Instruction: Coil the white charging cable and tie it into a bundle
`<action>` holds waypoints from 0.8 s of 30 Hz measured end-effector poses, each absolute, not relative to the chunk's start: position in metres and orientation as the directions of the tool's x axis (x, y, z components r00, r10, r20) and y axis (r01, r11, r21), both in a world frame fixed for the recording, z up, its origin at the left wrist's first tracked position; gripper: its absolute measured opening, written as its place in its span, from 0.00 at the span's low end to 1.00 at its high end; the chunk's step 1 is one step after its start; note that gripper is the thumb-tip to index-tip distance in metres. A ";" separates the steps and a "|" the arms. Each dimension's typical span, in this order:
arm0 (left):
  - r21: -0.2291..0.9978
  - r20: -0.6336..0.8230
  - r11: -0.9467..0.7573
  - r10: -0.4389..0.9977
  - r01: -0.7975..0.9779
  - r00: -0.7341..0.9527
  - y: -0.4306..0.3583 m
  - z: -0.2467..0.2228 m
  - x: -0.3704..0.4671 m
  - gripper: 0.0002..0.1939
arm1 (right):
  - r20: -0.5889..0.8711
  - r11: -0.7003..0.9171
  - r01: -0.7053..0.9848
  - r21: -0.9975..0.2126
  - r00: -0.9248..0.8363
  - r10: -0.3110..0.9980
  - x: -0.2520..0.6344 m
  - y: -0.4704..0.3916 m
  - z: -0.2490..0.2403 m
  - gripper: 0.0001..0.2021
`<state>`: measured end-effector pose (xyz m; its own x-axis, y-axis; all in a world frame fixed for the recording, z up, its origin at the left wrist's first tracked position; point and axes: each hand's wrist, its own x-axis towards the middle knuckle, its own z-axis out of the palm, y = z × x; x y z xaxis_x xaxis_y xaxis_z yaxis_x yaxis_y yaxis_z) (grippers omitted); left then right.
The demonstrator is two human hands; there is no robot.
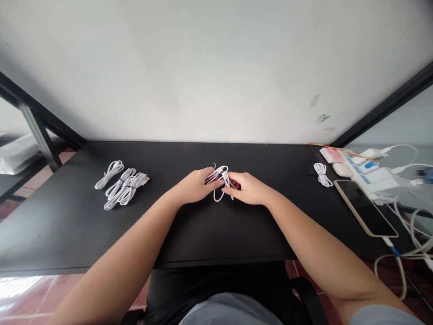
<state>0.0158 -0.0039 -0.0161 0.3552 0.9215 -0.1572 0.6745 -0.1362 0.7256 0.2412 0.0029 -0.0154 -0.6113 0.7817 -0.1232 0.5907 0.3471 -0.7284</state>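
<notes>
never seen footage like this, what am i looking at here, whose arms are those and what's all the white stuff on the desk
There is no machine here. The one picture comes from a camera worn on a person's head, looking forward and down, so the two bare arms are that person's own. They sit at a black table against a white wall. The left hand and right hand meet at the middle and together hold a white cable, partly looped between the fingers. To the left lies a cluster of coiled white cables. To the right lie one more small coiled cable, a phone face up with a cord plugged in, and a power strip with chargers.
</notes>
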 end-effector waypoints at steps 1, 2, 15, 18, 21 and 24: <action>0.728 -0.154 -0.139 0.921 0.672 0.357 -0.004 -0.016 0.016 0.29 | -0.124 0.346 0.592 -0.728 -0.611 0.782 0.241 0.003 -0.015 0.11; 0.730 -0.152 -0.140 0.921 0.669 0.359 -0.004 -0.017 0.015 0.28 | -0.127 0.345 0.591 -0.729 -0.612 0.781 0.241 0.003 -0.015 0.11; 0.720 -0.153 -0.145 0.921 0.679 0.359 -0.003 -0.019 0.015 0.28 | -0.124 0.353 0.596 -0.721 -0.612 0.781 0.240 0.003 -0.015 0.12; 0.722 -0.157 -0.141 0.920 0.677 0.360 -0.003 -0.018 0.015 0.27 | -0.120 0.360 0.597 -0.717 -0.614 0.780 0.241 0.003 -0.015 0.12; 0.721 -0.157 -0.142 0.920 0.679 0.359 -0.004 -0.017 0.015 0.27 | -0.124 0.357 0.601 -0.715 -0.612 0.781 0.241 0.003 -0.015 0.12; 0.719 -0.160 -0.140 0.920 0.680 0.359 -0.004 -0.016 0.016 0.28 | -0.127 0.356 0.606 -0.712 -0.609 0.783 0.240 0.002 -0.015 0.12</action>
